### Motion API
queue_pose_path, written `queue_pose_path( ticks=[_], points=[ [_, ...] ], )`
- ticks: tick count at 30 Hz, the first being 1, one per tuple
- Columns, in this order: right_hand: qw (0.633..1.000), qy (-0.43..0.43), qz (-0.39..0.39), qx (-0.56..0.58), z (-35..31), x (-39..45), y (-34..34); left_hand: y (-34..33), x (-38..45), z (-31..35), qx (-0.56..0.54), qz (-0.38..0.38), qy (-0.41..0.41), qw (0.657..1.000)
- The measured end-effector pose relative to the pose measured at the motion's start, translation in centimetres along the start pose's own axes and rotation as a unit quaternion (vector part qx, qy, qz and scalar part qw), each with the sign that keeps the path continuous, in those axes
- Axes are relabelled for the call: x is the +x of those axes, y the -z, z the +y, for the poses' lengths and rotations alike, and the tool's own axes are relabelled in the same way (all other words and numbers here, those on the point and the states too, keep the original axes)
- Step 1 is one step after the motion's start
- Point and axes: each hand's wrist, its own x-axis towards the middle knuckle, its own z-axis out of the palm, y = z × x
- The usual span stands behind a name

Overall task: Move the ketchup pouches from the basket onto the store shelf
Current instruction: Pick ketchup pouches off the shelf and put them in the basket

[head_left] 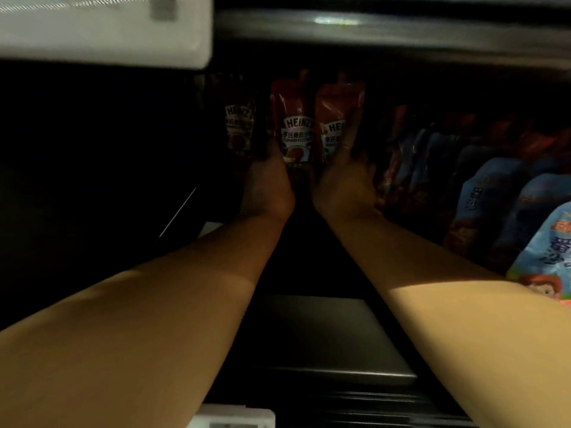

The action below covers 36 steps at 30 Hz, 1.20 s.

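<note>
Both my arms reach deep into a dark store shelf point(324, 335). At the back stand three red ketchup pouches: a dim left pouch point(239, 125), a middle pouch point(295, 118) and a right pouch point(335, 118). My left hand point(267, 183) is at the foot of the left and middle pouches; its fingers are hidden in the dark. My right hand point(344, 180) has fingers stretched up against the right pouch, a ring on one finger. The basket is out of view.
Rows of blue and red pouches point(500, 205) fill the shelf to the right of my right arm. The upper shelf's edge point(370, 29) runs overhead, with a white price strip point(102, 29) at top left. The shelf's left side is black.
</note>
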Motion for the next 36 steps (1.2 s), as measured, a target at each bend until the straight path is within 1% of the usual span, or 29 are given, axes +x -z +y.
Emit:
queue_pose_path(
  ticks=[1,3,6,8,10,14,17,22,25,27,29,30,31,33,36],
  points=[
    [1.000,-0.007,-0.010,-0.026,0.1,0.4,-0.4,-0.1,0.1,0.1,-0.008,-0.005,0.001,1.000],
    [0.999,-0.036,0.000,-0.040,0.2,1.1,-0.9,-0.4,0.3,0.2,-0.006,-0.019,-0.001,1.000],
    [0.997,-0.079,0.017,-0.017,-0.1,1.8,-1.2,-0.9,0.7,0.2,0.039,-0.049,-0.009,0.998],
    [0.995,-0.099,-0.001,0.006,-0.4,1.7,-1.3,-1.1,1.1,0.1,0.055,-0.050,-0.007,0.997],
    [0.995,-0.097,-0.011,0.027,-0.6,1.4,-0.6,-1.1,1.5,-0.2,0.058,-0.045,-0.008,0.997],
    [0.999,-0.031,0.011,0.028,-0.5,0.6,0.6,-0.8,1.5,-0.2,0.012,-0.025,-0.010,1.000],
    [0.999,0.010,-0.009,0.040,-0.6,0.8,-0.1,-0.8,1.5,-0.3,0.005,-0.048,-0.020,0.999],
    [0.998,-0.042,-0.018,0.034,0.1,2.2,-1.2,-1.2,2.0,-0.5,0.020,-0.049,-0.021,0.998],
    [0.995,-0.080,-0.045,0.038,0.7,2.1,-1.1,-1.3,1.8,-0.4,0.030,-0.066,-0.021,0.997],
    [0.996,-0.052,-0.029,0.064,0.5,1.8,-0.7,-1.1,1.6,-0.2,0.000,-0.053,-0.028,0.998],
    [0.994,0.019,0.001,0.107,-0.4,1.6,-0.3,-1.0,1.6,-0.2,-0.035,-0.042,-0.035,0.998],
    [0.991,0.055,-0.001,0.121,-0.8,1.7,-0.1,-1.0,1.6,-0.2,-0.044,-0.050,-0.033,0.997],
    [0.990,0.089,-0.012,0.111,-1.2,1.9,0.0,-1.1,1.8,-0.3,-0.046,-0.062,-0.032,0.997],
    [0.990,0.126,-0.049,0.037,-1.3,2.4,-0.3,-1.3,1.9,-0.5,-0.023,-0.082,-0.033,0.996],
    [0.987,0.100,-0.116,-0.058,-0.7,3.2,-1.3,-1.6,2.0,-0.9,0.022,-0.082,-0.042,0.996]
  ],
)
